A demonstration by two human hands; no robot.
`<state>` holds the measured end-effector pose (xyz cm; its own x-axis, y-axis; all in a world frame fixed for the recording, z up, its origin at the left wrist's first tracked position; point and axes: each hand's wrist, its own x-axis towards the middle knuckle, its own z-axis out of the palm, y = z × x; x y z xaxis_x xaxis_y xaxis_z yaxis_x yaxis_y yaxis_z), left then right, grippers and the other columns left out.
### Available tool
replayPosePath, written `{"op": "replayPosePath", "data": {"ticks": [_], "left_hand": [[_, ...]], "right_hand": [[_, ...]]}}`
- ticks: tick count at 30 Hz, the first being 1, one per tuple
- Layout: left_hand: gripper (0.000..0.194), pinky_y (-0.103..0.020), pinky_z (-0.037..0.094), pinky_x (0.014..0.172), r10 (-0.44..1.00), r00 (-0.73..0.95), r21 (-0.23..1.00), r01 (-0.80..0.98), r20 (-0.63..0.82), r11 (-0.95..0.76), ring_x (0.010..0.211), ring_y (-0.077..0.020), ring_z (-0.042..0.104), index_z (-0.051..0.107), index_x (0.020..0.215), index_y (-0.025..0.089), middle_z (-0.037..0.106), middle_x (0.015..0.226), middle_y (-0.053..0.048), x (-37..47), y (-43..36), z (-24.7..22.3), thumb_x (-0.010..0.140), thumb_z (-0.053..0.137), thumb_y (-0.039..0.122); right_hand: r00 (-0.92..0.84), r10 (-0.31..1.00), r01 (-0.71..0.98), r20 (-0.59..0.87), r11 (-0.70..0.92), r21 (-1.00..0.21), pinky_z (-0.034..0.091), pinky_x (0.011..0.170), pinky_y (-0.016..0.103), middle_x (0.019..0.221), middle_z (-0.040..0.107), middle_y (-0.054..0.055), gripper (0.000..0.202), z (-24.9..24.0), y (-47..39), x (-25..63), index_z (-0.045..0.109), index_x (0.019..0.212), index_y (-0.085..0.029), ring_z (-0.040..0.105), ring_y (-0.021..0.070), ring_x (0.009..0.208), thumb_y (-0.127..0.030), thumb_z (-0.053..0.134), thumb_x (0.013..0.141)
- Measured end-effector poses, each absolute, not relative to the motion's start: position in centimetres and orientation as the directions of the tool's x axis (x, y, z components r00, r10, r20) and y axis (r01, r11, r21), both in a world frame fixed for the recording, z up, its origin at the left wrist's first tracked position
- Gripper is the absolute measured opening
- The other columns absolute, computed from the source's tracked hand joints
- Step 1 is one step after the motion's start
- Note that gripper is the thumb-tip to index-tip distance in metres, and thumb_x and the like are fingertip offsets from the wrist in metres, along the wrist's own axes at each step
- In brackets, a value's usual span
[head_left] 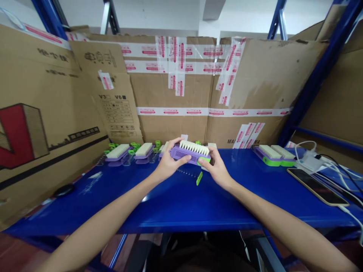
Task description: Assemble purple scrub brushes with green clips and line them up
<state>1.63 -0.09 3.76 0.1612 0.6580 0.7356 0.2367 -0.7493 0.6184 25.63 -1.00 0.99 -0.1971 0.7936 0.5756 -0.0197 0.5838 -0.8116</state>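
Between both hands, above the blue table, I hold a purple brush (pixel 185 154) with its cream bristles facing up. My left hand (pixel 171 158) is closed on its left end, thumb along the slotted purple side. At the other end, where a green part (pixel 204 160) shows, my right hand (pixel 215 168) grips with the thumb on the green. A thin coil spring (pixel 187 173) and a small green piece (pixel 199 178) lie just below the brush. Behind my hands, another bristle block (pixel 212 145) is partly hidden.
Several purple brushes (pixel 118 151) with green pieces and springs line the back left of the blue table (pixel 181 211). Two brushes with green ends (pixel 270 155) sit at the back right. A phone (pixel 316 186) and white cables lie at right. Cardboard walls (pixel 172 90) enclose the table.
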Motion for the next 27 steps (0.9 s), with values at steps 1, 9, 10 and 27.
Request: {"op": "replayPosePath", "data": {"ticks": [1,9,10,27], "left_hand": [[0.072,-0.052,0.056,0.116,0.659,0.164,0.625,0.217,0.734,-0.750,0.129,-0.0296,0.068,0.059,0.154,0.029,0.067,0.150,-0.011,1.7,-0.2,3.8,0.093,0.090,0.053],[0.065,-0.051,0.055,0.121,0.664,0.189,0.643,0.165,0.723,-0.748,0.133,-0.0295,0.067,0.058,0.156,0.029,0.066,0.152,-0.011,2.1,-0.7,3.9,0.102,0.079,0.059],[0.062,-0.051,0.054,0.122,0.660,0.181,0.638,0.166,0.729,-0.752,0.134,-0.0296,0.067,0.058,0.155,0.029,0.066,0.151,-0.012,2.2,-0.7,3.8,0.104,0.075,0.059],[0.081,-0.050,0.056,0.114,0.528,0.141,0.485,0.256,0.837,-0.836,0.131,-0.0327,0.071,0.063,0.150,0.025,0.072,0.146,-0.015,0.7,0.8,3.4,0.088,0.095,0.065]], "right_hand": [[-0.181,0.786,-0.014,0.592,0.599,-0.800,0.061,0.118,0.056,0.149,0.071,0.014,0.070,1.0,-1.1,25.7,0.048,0.144,-0.030,0.071,0.0316,0.139,-0.067,0.083,0.096],[-0.123,0.738,0.140,0.664,0.675,-0.724,0.054,0.123,0.057,0.149,0.066,0.013,0.057,1.1,-1.8,26.0,0.049,0.146,-0.030,0.066,0.0315,0.138,-0.066,0.070,0.107],[-0.113,0.731,0.141,0.673,0.683,-0.717,0.052,0.125,0.058,0.149,0.065,0.013,0.058,1.2,-1.9,26.0,0.049,0.146,-0.030,0.065,0.0320,0.139,-0.066,0.070,0.107],[-0.196,0.676,0.218,0.711,0.737,-0.640,0.051,0.126,0.061,0.160,0.056,0.017,0.074,2.1,-2.8,26.3,0.039,0.157,-0.031,0.059,0.0371,0.148,-0.060,0.078,0.102]]}}
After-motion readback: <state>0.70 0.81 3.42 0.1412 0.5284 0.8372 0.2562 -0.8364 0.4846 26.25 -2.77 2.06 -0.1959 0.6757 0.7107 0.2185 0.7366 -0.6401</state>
